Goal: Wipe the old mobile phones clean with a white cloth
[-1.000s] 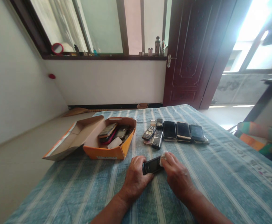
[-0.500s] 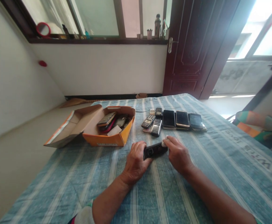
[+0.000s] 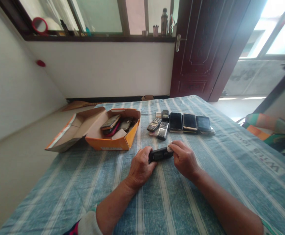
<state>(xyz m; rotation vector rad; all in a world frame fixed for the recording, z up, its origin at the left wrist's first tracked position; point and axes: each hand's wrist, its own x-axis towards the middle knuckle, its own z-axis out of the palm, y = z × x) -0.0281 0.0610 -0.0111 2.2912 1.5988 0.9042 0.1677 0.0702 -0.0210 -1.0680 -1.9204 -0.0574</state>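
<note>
Since the frame a second back, the dark phone point(image 3: 159, 155) is turning in the hands: it is looking narrower now and its broad face is showing less plainly, while everything on the striped cloth point(image 3: 103, 186) is riding higher in view, the head camera apparently tipping down. Left hand point(image 3: 142, 164): grip is clasping the phone's left end, thumb lying along the near side. Right hand point(image 3: 185, 160): grip is pinching a white wad point(image 3: 169, 148) and pressing it to the far part of the phone's right end. So the phone is spanning the space between the two grips; whether its underside is touching the cloth I cannot tell. Judging the step: the wad is probably wiping that end and edge. Next move, in my reading, is calling for the left grip to be holding steady while the right is working the wad along the edge, then for a regrip to be baring the end the left palm is covering. Beyond and left of the left grip the orange box point(image 3: 100, 144) is standing open, phones inside; just beyond both grips the keypad phones point(image 3: 163, 131) are clustering, the touchscreen phones point(image 3: 189, 122) lying in a row to their right.
</note>
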